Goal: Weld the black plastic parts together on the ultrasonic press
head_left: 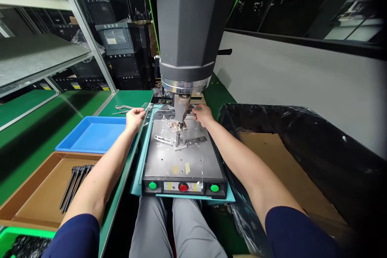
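Observation:
My left hand (pixel 135 119) is closed in a pinch on the edge of a clear plastic film (pixel 147 116), left of the machine's metal plate. On the other side of the horn, my right hand (pixel 203 115) is also pinched shut, apparently on the same film; its fingertips are partly hidden. Between the hands, the tapered metal horn (pixel 182 109) of a press points down at a small fixture (pixel 180 141) on the metal plate (pixel 169 167). Shiny, crinkled transparent material surrounds the horn's tip. Slotted metal clamp bars (pixel 196 140) flank the fixture.
The press's grey head (pixel 187 20) hangs above. Green buttons (pixel 152 185) and a red button (pixel 183 187) line its base. At left are a blue tray (pixel 99 133), a brown tray (pixel 39 181) holding several black rods (pixel 75 185), and a wrench (pixel 123 107). A black-lined box (pixel 260 119) stands right.

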The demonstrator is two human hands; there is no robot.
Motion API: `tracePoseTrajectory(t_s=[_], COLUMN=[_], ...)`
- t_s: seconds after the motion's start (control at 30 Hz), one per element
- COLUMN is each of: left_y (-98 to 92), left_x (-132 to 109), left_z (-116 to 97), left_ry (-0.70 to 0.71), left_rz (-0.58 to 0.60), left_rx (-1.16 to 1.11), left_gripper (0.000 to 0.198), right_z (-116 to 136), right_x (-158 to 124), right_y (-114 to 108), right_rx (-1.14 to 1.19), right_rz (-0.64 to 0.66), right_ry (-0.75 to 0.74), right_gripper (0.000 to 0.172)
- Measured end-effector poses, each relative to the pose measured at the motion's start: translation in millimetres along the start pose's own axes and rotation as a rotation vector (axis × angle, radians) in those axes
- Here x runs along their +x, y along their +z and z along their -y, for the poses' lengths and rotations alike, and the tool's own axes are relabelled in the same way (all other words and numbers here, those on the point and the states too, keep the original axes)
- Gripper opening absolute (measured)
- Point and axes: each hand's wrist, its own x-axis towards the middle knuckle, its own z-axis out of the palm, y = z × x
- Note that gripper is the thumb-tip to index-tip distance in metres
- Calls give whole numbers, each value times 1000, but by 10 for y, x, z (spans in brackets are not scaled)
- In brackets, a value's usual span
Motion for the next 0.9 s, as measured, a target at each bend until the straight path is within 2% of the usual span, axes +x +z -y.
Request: tracePoseTrajectory(t_s=[0.27,0.6,0.9], left_y=[-69,-146,-136], left_x=[177,226,232], left_z=[148,356,392], left_ry=[-16,-44,-55], left_rz=[17,59,79], left_rx=[71,164,208], left_gripper=[32,37,28], right_z=[-46,-53,-21], right_x=[136,53,20], right_y=[182,224,232], right_rx=[-87,-144,-169], right_rz=[21,41,38], right_ry=[-21,-35,-39], right_gripper=[13,7,8])
